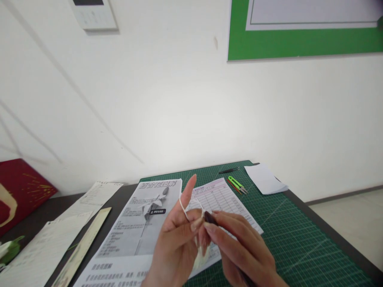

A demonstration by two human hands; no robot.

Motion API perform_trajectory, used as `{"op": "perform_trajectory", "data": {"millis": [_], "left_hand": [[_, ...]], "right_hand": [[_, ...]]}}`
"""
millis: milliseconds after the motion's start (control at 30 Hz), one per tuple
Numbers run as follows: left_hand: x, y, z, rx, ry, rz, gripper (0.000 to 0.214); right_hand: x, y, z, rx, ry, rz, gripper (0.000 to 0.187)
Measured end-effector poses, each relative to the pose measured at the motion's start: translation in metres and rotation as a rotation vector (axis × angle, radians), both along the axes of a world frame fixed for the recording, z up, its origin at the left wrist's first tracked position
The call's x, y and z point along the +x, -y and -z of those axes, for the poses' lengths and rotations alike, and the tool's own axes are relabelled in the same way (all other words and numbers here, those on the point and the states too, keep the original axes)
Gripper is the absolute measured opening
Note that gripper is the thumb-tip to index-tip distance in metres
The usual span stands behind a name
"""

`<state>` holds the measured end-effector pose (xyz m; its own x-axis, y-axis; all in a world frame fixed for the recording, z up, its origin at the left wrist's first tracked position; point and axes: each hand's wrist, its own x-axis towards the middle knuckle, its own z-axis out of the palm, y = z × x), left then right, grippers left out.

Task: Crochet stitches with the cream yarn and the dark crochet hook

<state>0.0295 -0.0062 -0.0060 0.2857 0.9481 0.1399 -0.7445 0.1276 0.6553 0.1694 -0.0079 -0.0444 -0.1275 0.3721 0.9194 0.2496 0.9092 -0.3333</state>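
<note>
White yarn point(183, 206) runs over the raised index finger of my left hand point(176, 239). That hand's thumb and middle finger pinch a small piece of pale crochet work, mostly hidden by the fingers; its lower part point(201, 258) hangs below them. My right hand point(245, 243) is closed round a dark-handled crochet hook point(211, 218), whose tip meets the yarn at the left fingertips. Both hands touch or nearly touch there, above a printed form point(221, 195) and a pattern sheet point(131, 223) with a flower picture.
A green cutting mat point(287, 231) covers much of the dark table. Green thread snips point(236, 183), a dark thin tool point(229, 170) and white paper point(265, 179) lie at the back right. To the left are a ruler point(83, 247), handwritten sheets point(60, 235) and a red item point(24, 191).
</note>
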Motion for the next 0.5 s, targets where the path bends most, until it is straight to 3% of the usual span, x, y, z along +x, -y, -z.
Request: {"op": "perform_trajectory", "data": {"millis": [67, 233, 500], "left_hand": [[0.001, 0.000, -0.003, -0.054, 0.092, 0.062, 0.058], [-0.001, -0.002, -0.005, 0.050, 0.132, 0.146, 0.052], [-0.010, -0.007, -0.001, 0.163, 0.162, 0.184, 0.057]], "right_hand": [[-0.001, -0.001, -0.005, 0.025, -0.025, -0.021, 0.044], [-0.010, -0.001, -0.019, -0.241, -0.348, -0.223, 0.025], [-0.009, -0.005, -0.005, -0.489, -0.588, -0.440, 0.015]]}}
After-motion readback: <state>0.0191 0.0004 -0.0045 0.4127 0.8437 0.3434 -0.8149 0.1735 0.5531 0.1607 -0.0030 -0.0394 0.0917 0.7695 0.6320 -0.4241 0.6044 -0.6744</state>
